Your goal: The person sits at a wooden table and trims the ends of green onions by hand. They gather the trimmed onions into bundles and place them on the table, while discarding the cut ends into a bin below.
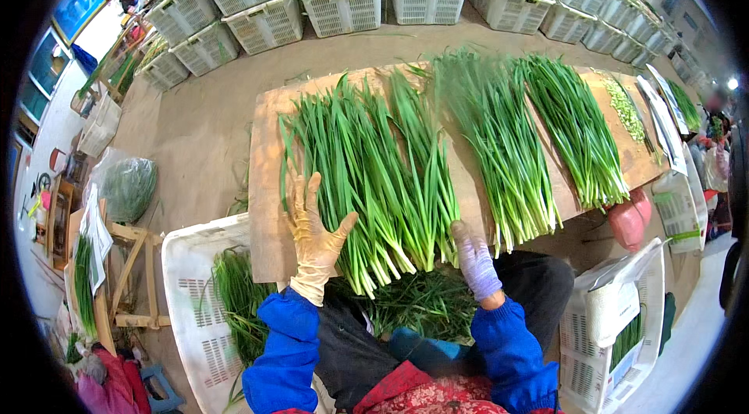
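Spread across a wooden board (468, 174) in front of me is a loose pile of garlic chives (374, 174), pale stem ends towards me. My left hand (316, 232), in a yellowish glove, lies against the pile's left side with fingers and thumb apart. At the right side, by the stem ends, my right hand (477, 262) in a purple glove has its fingers straight; its thumb is hidden. Farther right lie a second chive bundle (515, 162) and a third chive bundle (579, 133).
Chopped pale bits (623, 107) lie near the board's right end. A white plastic crate (193, 297) of chives stands left of my legs, another crate (579, 349) at right. Loose greens (427, 303) lie below the board. Stacked crates (345, 7) line the back.
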### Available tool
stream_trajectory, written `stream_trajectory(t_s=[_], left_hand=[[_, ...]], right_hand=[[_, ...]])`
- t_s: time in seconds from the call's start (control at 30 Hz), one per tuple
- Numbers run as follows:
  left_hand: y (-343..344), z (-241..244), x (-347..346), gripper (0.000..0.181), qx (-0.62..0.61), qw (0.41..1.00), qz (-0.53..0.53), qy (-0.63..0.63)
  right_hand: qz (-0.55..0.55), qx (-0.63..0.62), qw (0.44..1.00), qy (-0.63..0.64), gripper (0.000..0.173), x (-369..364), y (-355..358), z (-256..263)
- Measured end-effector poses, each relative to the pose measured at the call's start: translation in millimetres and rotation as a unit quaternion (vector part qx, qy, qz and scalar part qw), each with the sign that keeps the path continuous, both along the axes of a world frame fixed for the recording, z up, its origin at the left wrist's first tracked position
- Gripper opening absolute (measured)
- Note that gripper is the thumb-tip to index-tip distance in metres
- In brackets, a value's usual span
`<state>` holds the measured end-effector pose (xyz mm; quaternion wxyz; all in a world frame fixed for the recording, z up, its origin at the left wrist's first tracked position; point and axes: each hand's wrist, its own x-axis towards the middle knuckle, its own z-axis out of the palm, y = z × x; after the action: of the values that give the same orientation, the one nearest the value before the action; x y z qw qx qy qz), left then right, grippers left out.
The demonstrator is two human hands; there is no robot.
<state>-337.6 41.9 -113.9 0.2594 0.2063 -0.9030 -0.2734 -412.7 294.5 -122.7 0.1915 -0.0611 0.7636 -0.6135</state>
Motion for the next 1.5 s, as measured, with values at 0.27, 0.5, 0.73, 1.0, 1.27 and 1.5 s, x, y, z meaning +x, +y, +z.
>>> stream_trajectory(t_s=[0.27, 0.5, 0.73, 1.0, 1.27, 1.5], left_hand=[[12.9, -14.8, -14.6, 0.08, 0.005, 0.994, 0.073, -0.086], [-11.4, -31.7, 3.7, 0.07, 0.22, 0.967, 0.081, 0.101], [-6.4, -8.1, 10.6, 0.068, 0.161, 0.98, 0.1, 0.058], [-21.0, -5.7, 36.2, 0.072, 0.162, 0.984, 0.038, 0.07], [0.9, 47.2, 32.2, 0.07, 0.045, 0.993, -0.108, 0.034], [55.7, 51.9, -38.2, 0.071, -0.1, 0.926, -0.336, -0.139]], right_hand=[[0.14, 0.328, 0.926, 0.12, 0.085, 3.4, -23.0, 28.5], [-0.027, -0.081, 0.994, -0.061, 0.062, 10.3, -5.1, -5.4], [0.01, 0.002, 0.995, -0.104, 0.057, 4.4, -0.1, 21.7], [0.155, 0.332, 0.923, 0.118, 0.081, -4.9, 16.4, 23.2], [0.198, 0.405, 0.881, 0.141, 0.071, -7.5, 37.3, 40.9], [0.127, 0.258, 0.948, 0.135, 0.06, -3.7, 39.2, 1.0]])
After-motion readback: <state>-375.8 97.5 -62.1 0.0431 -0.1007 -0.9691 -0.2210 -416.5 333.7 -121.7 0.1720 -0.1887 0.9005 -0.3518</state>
